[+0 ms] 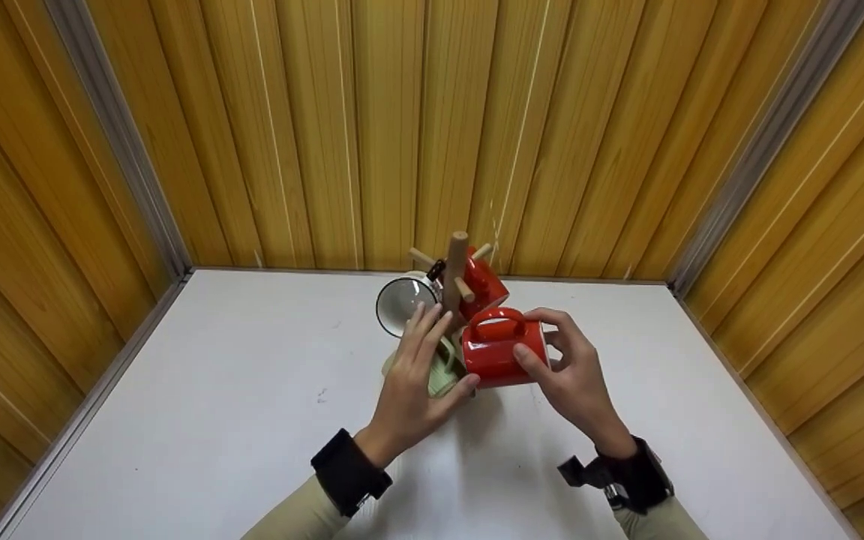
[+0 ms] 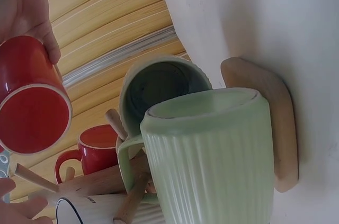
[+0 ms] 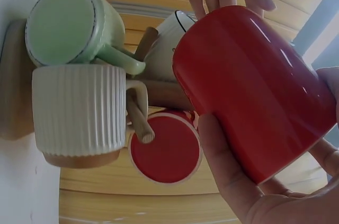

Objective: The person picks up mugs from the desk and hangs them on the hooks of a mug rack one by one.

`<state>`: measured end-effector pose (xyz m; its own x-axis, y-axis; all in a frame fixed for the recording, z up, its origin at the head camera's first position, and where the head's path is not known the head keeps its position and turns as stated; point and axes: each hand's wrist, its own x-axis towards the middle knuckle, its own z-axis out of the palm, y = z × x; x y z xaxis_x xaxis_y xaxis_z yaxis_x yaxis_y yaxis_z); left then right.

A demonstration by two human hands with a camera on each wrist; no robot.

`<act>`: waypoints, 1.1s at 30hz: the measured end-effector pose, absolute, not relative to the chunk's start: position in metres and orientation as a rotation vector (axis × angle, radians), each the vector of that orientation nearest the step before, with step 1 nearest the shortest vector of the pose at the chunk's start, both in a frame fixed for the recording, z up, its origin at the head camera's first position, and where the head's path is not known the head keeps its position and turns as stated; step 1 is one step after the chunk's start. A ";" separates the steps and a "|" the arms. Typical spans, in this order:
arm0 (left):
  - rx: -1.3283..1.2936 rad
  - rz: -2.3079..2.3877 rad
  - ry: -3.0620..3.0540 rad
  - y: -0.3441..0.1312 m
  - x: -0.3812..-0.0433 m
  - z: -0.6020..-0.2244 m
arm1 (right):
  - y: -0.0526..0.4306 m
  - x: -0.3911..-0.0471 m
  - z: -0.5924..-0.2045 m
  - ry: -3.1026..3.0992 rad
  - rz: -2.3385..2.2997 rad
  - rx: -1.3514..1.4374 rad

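My right hand (image 1: 578, 382) grips a red mug (image 1: 503, 360) by its rim end, thumb on the side and fingers round the edge. The mug lies sideways in the air, handle upward, in front of a wooden mug tree (image 1: 456, 266). Beside it is my left hand (image 1: 413, 386), fingers extended near the post and thumb tip right at the mug's base end. On the tree hang a white mug with a dark rim (image 1: 402, 304), a light green ribbed mug (image 2: 212, 166), a cream ribbed mug (image 3: 79, 113) and another red mug (image 1: 486, 285).
The tree's wooden base (image 2: 265, 107) stands on a white table (image 1: 252, 390). Bare peg ends (image 1: 464, 289) stick out near the top of the post. Wood-patterned panels (image 1: 387, 135) close off the back and both sides.
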<state>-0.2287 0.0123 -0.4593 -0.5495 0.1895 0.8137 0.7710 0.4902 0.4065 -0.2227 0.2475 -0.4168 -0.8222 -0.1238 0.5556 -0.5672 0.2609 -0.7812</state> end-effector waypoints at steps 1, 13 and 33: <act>-0.789 -1.029 -2.025 0.012 -0.228 -0.460 | 0.246 -0.223 -0.417 -2.150 1.587 0.636; -0.825 -1.061 -2.096 0.011 -0.226 -0.461 | 0.228 -0.225 -0.424 -2.109 1.642 0.658; -0.855 -1.200 -2.053 0.011 -0.227 -0.462 | 0.222 -0.231 -0.435 -2.056 1.780 0.626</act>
<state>-0.2268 0.0108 -0.4621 -0.6088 0.2260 0.7604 0.7734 0.3824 0.5056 -0.2307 0.2217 -0.4346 -0.8415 -0.1012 0.5306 -0.5396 0.1135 -0.8342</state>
